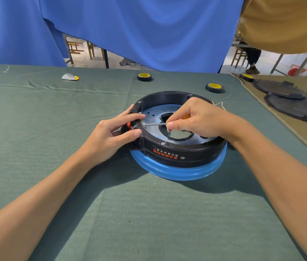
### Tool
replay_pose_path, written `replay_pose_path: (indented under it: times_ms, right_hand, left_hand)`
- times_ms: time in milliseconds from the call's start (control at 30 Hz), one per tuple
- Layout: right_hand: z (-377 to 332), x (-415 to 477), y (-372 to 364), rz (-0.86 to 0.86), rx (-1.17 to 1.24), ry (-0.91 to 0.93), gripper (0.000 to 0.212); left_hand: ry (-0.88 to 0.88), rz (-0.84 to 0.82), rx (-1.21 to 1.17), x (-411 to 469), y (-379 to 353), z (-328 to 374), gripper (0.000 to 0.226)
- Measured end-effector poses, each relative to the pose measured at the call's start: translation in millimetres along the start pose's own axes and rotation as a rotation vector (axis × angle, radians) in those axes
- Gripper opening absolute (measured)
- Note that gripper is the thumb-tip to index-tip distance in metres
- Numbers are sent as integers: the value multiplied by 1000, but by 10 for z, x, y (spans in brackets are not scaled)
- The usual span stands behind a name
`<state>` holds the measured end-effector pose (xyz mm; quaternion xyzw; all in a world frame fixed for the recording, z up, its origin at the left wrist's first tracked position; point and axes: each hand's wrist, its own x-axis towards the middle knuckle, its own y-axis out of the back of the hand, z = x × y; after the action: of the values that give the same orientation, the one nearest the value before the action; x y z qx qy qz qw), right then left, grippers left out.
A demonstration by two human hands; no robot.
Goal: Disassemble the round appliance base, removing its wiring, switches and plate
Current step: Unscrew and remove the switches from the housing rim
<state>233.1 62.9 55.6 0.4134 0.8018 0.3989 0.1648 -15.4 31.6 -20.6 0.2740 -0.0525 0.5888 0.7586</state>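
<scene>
The round appliance base (179, 151) lies upside down on the green cloth, a black ring above a blue rim. Inside it sits a silver metal plate (153, 114) with a large round hole. My right hand (196, 118) grips a small screwdriver (155, 124) with an orange handle, its thin shaft lying nearly flat and its tip at a screw by the ring's left inner wall. My left hand (114, 133) holds the ring's left edge, fingers over the rim next to a red switch (129, 125). A thin white wire (220, 105) sticks out behind the ring on the right.
Two rolls of black tape (144, 77) (213, 87) lie on the cloth behind the base, a third (246, 77) at the far right. A grey and orange scraper (70, 77) lies far left. Two black round covers (295, 108) rest on the tan cloth to the right.
</scene>
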Motion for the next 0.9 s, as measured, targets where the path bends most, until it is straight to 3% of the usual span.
replay_pose_path:
  times_ms: [167,367,533,900]
  right_hand:
    - [10,30,7,-51,-15,-4,21]
    - [39,-35,-29,124,-185,35,14]
    - [85,-147,49,170,-206,-4,13]
    - [29,-61,-41,122,-358,38,20]
  left_hand:
    - [-25,8,72,6,-1,15,26]
    - [-19,9,121,35,4,80,25]
    - [-28,21,147,36,-4,76,26]
    - [5,-74,227,72,38,97,28]
